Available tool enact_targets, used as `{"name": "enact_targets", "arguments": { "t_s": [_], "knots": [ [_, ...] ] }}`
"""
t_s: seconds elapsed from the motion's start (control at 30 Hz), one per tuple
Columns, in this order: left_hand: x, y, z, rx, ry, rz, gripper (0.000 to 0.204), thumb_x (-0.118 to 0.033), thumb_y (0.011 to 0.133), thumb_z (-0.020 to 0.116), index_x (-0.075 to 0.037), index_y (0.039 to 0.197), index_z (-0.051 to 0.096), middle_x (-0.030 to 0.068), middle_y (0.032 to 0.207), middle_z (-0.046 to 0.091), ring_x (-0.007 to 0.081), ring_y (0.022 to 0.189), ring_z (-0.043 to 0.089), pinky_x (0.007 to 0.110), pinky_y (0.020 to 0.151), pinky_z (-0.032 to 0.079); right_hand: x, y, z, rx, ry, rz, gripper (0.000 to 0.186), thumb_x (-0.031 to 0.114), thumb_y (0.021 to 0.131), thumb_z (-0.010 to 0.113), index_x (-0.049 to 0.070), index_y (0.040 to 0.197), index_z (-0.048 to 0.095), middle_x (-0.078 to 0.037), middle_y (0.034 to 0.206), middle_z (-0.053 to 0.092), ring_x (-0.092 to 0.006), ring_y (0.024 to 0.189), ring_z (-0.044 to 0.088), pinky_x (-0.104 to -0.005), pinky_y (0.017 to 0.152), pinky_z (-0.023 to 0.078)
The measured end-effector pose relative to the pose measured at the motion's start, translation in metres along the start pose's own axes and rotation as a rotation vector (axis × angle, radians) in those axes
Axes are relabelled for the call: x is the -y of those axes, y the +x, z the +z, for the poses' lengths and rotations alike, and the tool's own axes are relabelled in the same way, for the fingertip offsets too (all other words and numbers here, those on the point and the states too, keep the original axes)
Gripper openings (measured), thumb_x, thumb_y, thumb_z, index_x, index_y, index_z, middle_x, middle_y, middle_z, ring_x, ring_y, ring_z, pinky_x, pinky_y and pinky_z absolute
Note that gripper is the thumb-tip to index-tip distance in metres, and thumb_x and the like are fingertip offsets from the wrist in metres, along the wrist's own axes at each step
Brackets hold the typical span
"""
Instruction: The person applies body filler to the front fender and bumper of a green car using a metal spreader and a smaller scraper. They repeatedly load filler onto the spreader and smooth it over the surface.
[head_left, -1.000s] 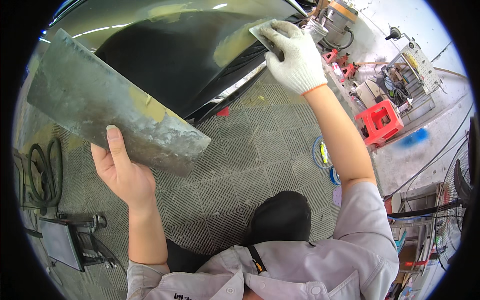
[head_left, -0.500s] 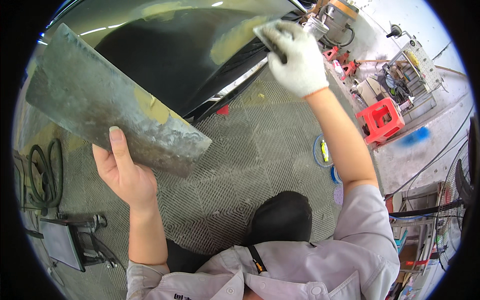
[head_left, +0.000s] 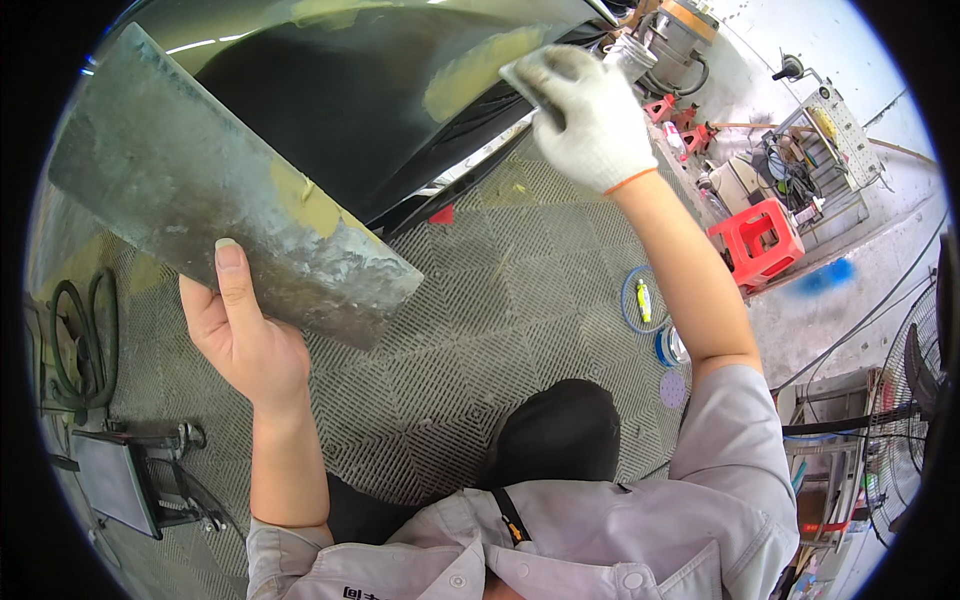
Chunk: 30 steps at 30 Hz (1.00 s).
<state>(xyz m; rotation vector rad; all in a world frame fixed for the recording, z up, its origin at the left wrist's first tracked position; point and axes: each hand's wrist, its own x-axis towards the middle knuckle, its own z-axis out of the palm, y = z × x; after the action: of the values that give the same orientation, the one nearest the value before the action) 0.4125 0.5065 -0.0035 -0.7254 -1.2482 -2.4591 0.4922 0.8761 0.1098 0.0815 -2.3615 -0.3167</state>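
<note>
My bare left hand grips a long, flat grey metal putty board, thumb on top and fingers underneath. Yellowish putty lies along its right edge. In a white knit glove, my right hand is closed on a putty spreader, whose thin edge pokes out past the fingers. That spreader is beside a yellowish putty patch on the dark car body panel; whether it touches the panel I cannot tell. The board hides part of the car's left side.
A red plastic stool and a metal cart stand at the right, near a fan. A blue-rimmed can and a yellow-green tube are on the patterned floor mat. A coiled hose lies left.
My right hand with the spreader has shifted slightly left. The putty board appears a little higher and farther left; the whole view has also shifted slightly.
</note>
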Motion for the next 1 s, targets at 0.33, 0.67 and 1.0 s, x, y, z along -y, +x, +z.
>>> {"name": "enact_targets", "arguments": {
  "t_s": [0.33, 0.67, 1.0],
  "knots": [
    [-0.001, 0.001, -0.001, 0.013, 0.006, -0.008, 0.033, -0.017, 0.124, 0.06, 0.003, 0.149, 0.068, 0.0099, 0.141, 0.076, 0.0168, 0.126, 0.071, 0.035, 0.11, 0.057, -0.006, 0.012, 0.003, 0.049, -0.021, 0.022, 0.046, 0.02, 0.089, 0.074, 0.024, 0.133, 0.087, -0.018, 0.143, 0.075, -0.0435, 0.122, 0.076, -0.0517, 0.109, 0.064],
    [0.0, 0.0, 0.0, 0.016, 0.023, -0.01, 0.032, -0.017, 0.124, 0.061, 0.003, 0.149, 0.068, 0.0093, 0.142, 0.076, 0.0164, 0.127, 0.071, 0.035, 0.112, 0.056, 0.035, 0.0, 0.004, -0.032, 0.04, -0.082, 0.053, 0.016, 0.088, 0.075, 0.024, 0.14, 0.083, -0.016, 0.146, 0.072, -0.0423, 0.121, 0.071, -0.0527, 0.103, 0.064],
    [-0.003, 0.002, -0.001, 0.0, 0.03, -0.02, 0.033, -0.017, 0.124, 0.062, 0.003, 0.15, 0.068, 0.0093, 0.143, 0.075, 0.0166, 0.127, 0.071, 0.035, 0.112, 0.056, 0.068, -0.005, 0.04, 0.007, 0.009, -0.016, 0.054, 0.017, 0.085, 0.082, 0.015, 0.139, 0.082, -0.014, 0.153, 0.07, -0.0435, 0.125, 0.069, -0.0522, 0.105, 0.063]
  ]
}}
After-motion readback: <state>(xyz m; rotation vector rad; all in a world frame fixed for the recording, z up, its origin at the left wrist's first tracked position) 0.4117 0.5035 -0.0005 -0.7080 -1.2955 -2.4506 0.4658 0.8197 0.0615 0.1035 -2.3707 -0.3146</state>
